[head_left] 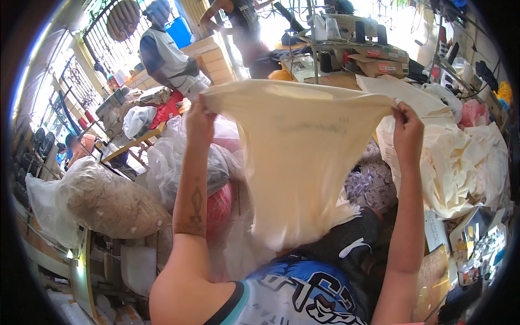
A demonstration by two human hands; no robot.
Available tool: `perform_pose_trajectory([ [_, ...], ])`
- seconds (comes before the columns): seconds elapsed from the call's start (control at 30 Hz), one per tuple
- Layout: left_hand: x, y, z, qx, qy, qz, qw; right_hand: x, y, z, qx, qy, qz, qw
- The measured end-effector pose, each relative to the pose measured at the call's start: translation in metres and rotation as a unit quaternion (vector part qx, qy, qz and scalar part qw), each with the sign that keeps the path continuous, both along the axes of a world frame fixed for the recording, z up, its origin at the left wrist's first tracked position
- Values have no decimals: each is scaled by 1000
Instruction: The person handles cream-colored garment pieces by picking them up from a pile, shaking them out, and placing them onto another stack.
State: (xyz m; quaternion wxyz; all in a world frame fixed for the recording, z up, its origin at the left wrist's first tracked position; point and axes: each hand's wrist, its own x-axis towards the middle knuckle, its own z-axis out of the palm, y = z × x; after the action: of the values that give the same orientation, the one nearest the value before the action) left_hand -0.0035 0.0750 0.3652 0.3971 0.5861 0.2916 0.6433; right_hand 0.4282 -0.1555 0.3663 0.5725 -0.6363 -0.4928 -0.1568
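Cream knit fabric piece (298,157), soft, limp, stretched wide: top corners pinched in closed left hand (199,120) and closed right hand (407,129), hanging between them. Right of right hand: heap of matching cream cloth (460,162). Below left hand: clear plastic bags (179,168), crinkled.

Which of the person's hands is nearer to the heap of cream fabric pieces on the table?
Right. The right hand, gripping the held cream cloth, is beside the heap of cream fabric pieces; the left hand grips the cloth's far edge.
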Motion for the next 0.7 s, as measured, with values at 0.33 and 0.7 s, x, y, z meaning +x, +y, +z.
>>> perform_pose_trajectory([
  [0.33, -52, -71, -199, -209, 186, 85, 956, -45, -72, -156, -191, 68, 92, 975],
  [0.7, 40, -146, -326, -58, 453, -18, 889, -92, -159, -216, -230, 53, -4, 972],
])
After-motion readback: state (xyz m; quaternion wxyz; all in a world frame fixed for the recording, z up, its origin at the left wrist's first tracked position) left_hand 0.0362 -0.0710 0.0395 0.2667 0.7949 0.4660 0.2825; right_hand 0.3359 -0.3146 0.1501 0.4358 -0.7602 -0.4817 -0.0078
